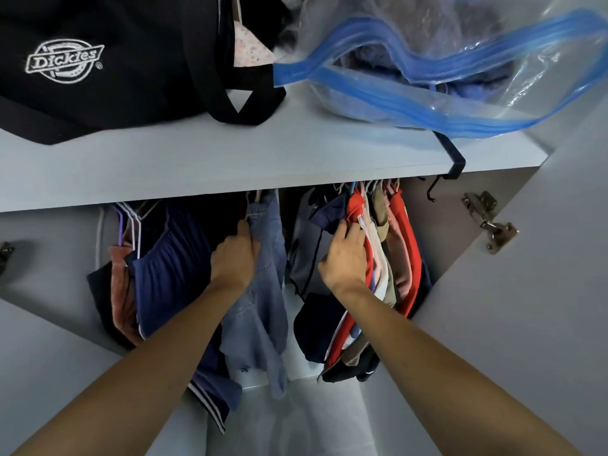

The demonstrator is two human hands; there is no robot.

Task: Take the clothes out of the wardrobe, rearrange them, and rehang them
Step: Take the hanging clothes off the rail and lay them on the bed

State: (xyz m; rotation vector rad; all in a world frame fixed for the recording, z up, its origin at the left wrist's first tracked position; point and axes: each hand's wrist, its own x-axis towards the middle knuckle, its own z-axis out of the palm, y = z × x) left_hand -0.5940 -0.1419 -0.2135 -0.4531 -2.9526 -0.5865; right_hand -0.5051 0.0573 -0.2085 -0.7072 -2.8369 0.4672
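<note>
The fingers (245, 230) of the left hand (234, 258) curl round the upper edge of a hanging pair of light blue jeans (263, 291), gripping the denim just below its hanger. The right hand (345, 258) lies with its fingers (353, 230) fairly straight, pushed in against a red garment (357, 205) at the front of a tightly packed bunch, parting it from a grey top (306, 255) beside it; it does not look clamped on anything.

The clothes all hang from a rail hidden under the shelf: navy pleated cloth (171, 268) and a rust-coloured piece at the left, the jeans in the middle, the red, cream and beige pieces at the right. To do this step well, I judge the right hand should keep the bunch held aside while the left shifts up to the hanger hook itself and lifts it clear, since pulling on the denim could drag the jeans off the hanger.

Farther up, the pale grey shelf (230, 166) carries a black Dickies bag (98, 67) and a clear blue-edged storage bag (444, 77) stuffed with fabric. A dark hook (455, 166) hangs over the shelf edge. The open door at the right shows a metal hinge (490, 225).
</note>
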